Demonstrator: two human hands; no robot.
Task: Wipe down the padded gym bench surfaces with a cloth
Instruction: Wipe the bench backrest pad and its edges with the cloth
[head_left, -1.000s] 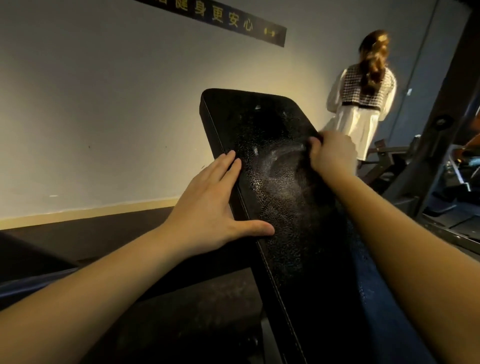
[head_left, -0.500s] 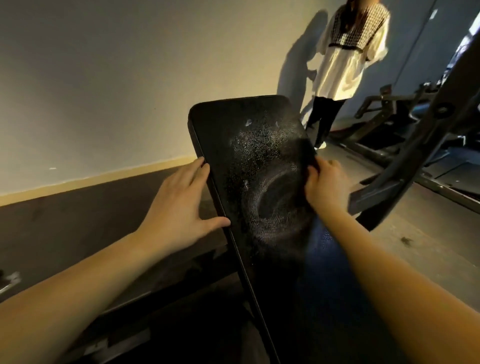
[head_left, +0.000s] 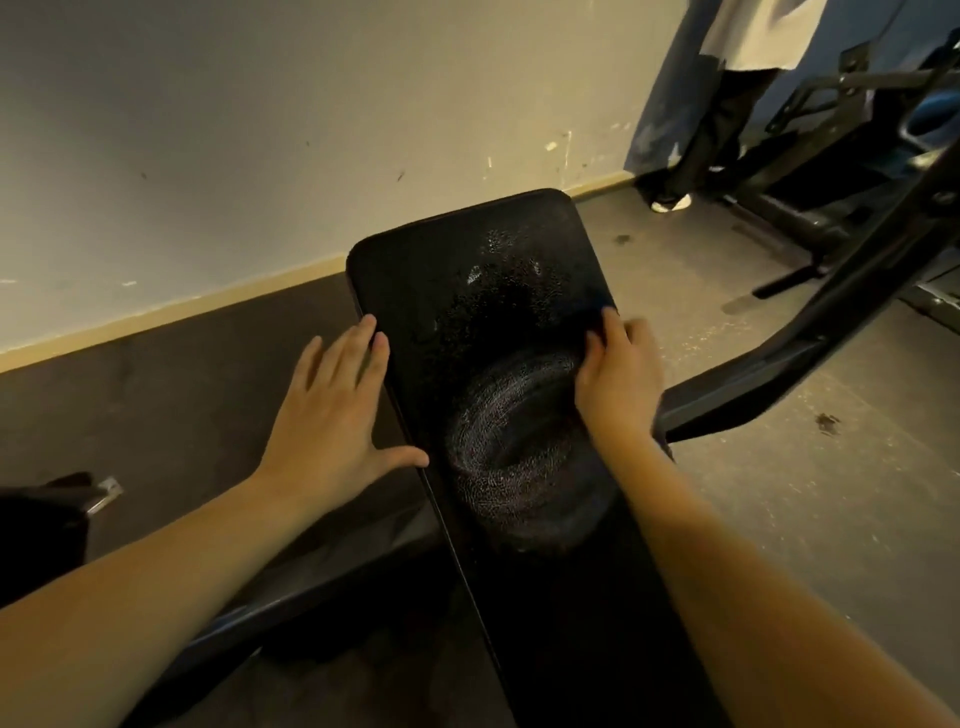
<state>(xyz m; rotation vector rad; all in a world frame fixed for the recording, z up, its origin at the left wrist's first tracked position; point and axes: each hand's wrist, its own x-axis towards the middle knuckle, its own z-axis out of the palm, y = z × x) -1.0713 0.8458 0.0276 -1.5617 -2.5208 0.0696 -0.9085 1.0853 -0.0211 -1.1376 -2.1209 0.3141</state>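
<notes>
Evidently gripped bunched dark cloth (head_left: 600, 310) in right hand (head_left: 621, 382), fingers (head_left: 592, 364) curled, at long black padded bench pad's (head_left: 431, 291) right edge; pressed open left hand (head_left: 332, 415) flat on its left edge; droplets (head_left: 498, 244) ahead, up its length.

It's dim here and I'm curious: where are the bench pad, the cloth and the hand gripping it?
bench pad (head_left: 415, 270): head view, upper left of its black surface.
cloth (head_left: 595, 306): head view, dark blue edge past the fingertips.
right hand (head_left: 621, 376): head view, back of the hand.
</notes>
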